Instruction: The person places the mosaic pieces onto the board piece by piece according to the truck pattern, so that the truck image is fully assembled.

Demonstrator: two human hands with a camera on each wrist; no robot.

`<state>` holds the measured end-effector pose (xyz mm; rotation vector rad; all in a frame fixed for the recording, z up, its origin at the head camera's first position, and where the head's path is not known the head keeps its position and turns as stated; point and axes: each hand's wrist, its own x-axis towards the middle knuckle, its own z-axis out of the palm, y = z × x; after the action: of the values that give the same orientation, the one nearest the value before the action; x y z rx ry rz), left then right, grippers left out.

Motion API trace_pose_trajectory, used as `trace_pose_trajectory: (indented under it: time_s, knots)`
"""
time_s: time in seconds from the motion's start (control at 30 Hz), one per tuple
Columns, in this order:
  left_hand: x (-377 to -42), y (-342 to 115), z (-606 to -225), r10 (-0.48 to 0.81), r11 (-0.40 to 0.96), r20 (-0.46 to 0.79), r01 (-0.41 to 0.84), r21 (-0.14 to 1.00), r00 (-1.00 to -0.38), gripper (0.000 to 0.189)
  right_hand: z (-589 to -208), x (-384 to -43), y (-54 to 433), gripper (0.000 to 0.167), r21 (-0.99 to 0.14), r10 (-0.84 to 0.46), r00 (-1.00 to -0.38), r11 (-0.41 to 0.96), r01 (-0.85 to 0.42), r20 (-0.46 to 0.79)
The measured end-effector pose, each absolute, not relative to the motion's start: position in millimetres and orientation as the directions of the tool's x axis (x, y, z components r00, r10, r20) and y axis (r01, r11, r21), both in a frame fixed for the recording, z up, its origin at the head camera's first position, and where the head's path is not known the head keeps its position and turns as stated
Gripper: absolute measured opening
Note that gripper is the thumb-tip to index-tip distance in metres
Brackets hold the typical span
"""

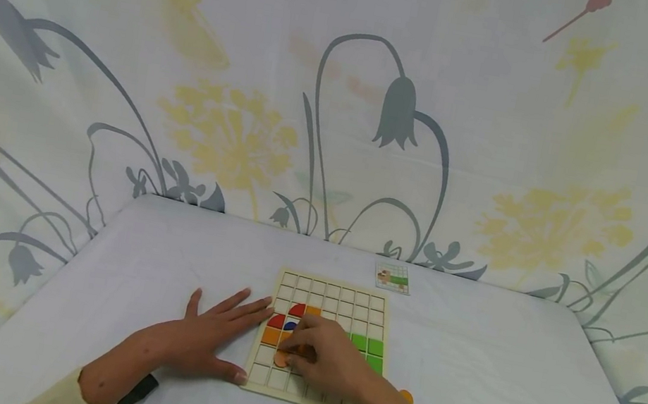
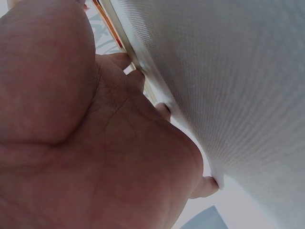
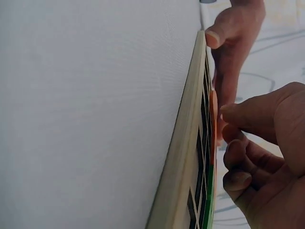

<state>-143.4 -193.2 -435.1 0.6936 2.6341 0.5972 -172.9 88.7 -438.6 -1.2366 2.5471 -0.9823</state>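
A square board (image 1: pixel 341 292) with a grid of cells lies on the table. My left hand (image 1: pixel 211 335) rests flat with fingers spread, its fingertips and thumb at the board's left edge; its palm (image 2: pixel 128 143) fills much of the left wrist view. With curled thumb and fingers, my right hand (image 1: pixel 330 357) pinches at the edge of an orange piece (image 1: pixel 281 359) low on the board's left side. In the right wrist view this orange piece (image 3: pixel 213 102) lies against the board by the fingertips. Beneath and beside the right hand, some cells are hidden.
Red pieces (image 1: pixel 276 320), a blue-marked piece (image 1: pixel 290 326) and green pieces (image 1: pixel 375 347) sit in cells. A small pattern card (image 1: pixel 392 278) lies beyond the board. Another orange piece (image 1: pixel 406 396) is beside the right forearm. A patterned cloth (image 1: pixel 342 91) hangs behind the white table.
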Motion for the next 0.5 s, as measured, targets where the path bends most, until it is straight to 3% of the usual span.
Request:
trace_pose_trajectory:
  time_s: [0.23, 0.5]
  knots:
    - [-143, -193, -435, 0.529, 0.793, -0.227, 0.382, 0.473, -0.818, 0.103, -439, -165, 112, 0.024, -0.625, -0.704, -0.693, 0.471, -0.622, 0.159]
    - [-143, -196, -438, 0.550, 0.772, -0.205, 0.399, 0.495, -0.810, 0.102, -439, -159, 100, 0.034, -0.512, -0.790, -0.606, 0.485, -0.709, 0.091]
